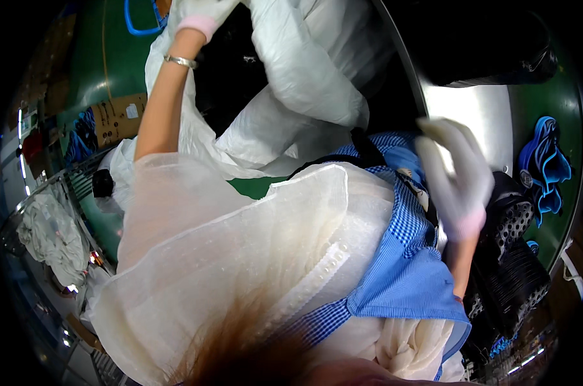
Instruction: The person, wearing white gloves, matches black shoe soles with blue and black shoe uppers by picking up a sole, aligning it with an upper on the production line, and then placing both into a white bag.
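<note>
Through my remote feed I log the white plastic bag (311,71) at 12 o'clock. Left hand (209,9), 11 o'clock, against it; cropped, so I cannot tell its grip. Right hand (459,170), 3 o'clock, blurred: fingers parted.

Plastic sheeting (304,71) lay between a cardboard box (119,120), left, and a desk (481,119), right.
The left hand (208,9) was at the sheeting's far side, the right hand (457,170) beside the desk's near end. A bundle (491,55) sat at the desk's far end; moulded pieces (546,153) lay right of the desk, and a cloth pile (55,235) lay left, nearer than the box.
</note>
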A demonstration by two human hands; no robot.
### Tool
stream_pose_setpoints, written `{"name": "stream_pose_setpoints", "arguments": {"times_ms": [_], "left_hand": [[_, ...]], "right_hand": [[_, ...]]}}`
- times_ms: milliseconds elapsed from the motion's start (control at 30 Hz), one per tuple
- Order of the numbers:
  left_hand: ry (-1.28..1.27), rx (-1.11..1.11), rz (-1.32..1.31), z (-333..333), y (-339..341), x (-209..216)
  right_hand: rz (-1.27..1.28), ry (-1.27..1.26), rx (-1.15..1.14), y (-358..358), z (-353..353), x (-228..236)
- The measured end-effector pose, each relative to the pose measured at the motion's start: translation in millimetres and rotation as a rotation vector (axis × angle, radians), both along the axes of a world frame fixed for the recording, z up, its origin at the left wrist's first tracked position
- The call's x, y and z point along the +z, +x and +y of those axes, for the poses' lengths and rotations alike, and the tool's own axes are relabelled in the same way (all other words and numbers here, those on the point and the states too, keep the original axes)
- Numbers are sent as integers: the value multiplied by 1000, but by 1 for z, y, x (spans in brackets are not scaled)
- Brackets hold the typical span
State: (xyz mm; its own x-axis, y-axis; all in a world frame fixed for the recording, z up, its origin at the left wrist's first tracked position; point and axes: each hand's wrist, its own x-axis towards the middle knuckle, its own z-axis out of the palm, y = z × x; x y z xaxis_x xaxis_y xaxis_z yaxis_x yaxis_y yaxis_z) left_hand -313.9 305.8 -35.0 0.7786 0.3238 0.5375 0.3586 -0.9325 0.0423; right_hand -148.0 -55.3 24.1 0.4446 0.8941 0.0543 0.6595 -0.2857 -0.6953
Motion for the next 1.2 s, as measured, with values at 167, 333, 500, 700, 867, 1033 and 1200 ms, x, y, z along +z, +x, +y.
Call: {"name": "stream_pose_setpoints", "arguments": {"times_ms": [167,333,500,700,867,1033,1200], "left_hand": [[110,227,271,47,-12,10],[-27,76,267,74,-17,16],[-164,27,166,75,-10,14],[-461,47,360,50,-40,21],[-1213,475,865,86,-113,-96],[-661,554,908,75,-156,-164],[-449,950,1236,87,-169,-167]], "right_hand": [[185,-275,243,-6,44,-97],[47,-452,477,-21,65,-136],[30,-385,545,-26,78,-149],[420,-280,360,-19,68,-142],[381,-152,274,-20,59,-144],[332,-137,245,-18,57,-143],[378,-208,193,-18,54,-142]]}}
